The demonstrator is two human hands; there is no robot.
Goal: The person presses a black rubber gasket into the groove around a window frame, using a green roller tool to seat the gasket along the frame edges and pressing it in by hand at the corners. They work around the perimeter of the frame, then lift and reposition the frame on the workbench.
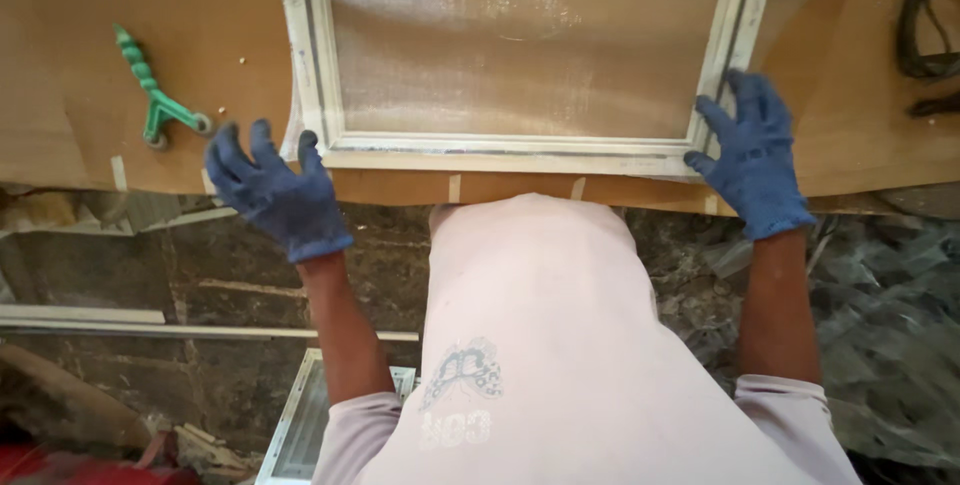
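1. My left hand [275, 190], in a blue glove, is spread open with the fingers fanned out, at the near left corner of the white frame [500, 150]. The fingertips sit just beside that corner; I cannot tell whether they touch it.
2. My right hand [752, 155], gloved the same way, lies flat with open fingers on the frame's near right corner, pressing on the rail rather than pinching anything.
3. The frame lies flat on the brown board [100, 75] that serves as my worktop, its near rail running along the board's front edge, straight ahead of my chest.
4. A pale mesh sheet [520, 45] is stretched over the frame and spills past its sides.
5. A green roller tool [155, 105] lies on the board, off to the left of my left hand, apart from it.
6. Black cables [925, 35] lie at the far right edge.
7. Another white frame [300, 425] rests on the floor below, by my left elbow.
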